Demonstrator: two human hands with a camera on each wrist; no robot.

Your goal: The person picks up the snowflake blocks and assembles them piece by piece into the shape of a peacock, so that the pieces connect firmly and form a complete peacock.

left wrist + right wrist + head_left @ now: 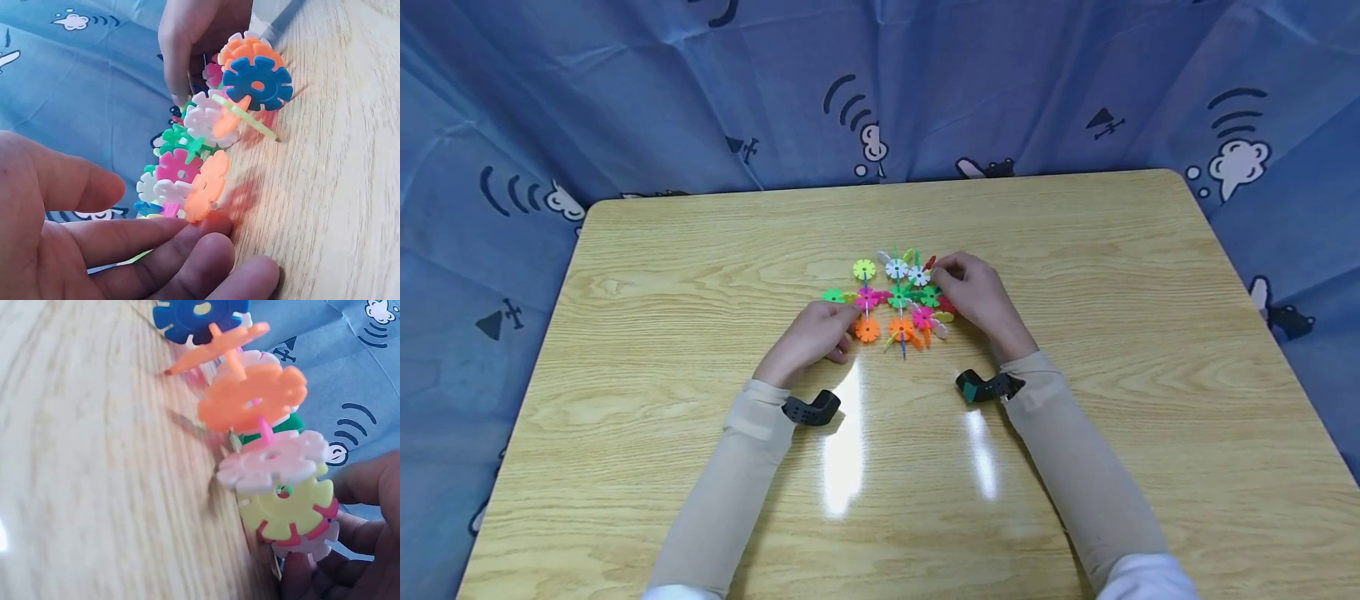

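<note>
An assembly of notched, flower-shaped plastic discs in many colours lies slotted together on the table, with a green disc (898,297) near its middle. At its left side is my left hand (816,335), fingers extended and fingertips against an orange disc (209,186); the thumb stands apart from the pieces in the left wrist view. My right hand (976,292) holds the assembly's right edge between thumb and fingers, beside a white disc (918,276). In the right wrist view its fingers curl by a yellow disc (289,509) and partly hide the pieces there.
The wood-grain table (662,275) extends around the assembly. A blue patterned cloth (775,100) hangs behind and along the sides. Each wrist carries a small black camera, the left camera (812,408) and the right camera (988,387), both close above the tabletop.
</note>
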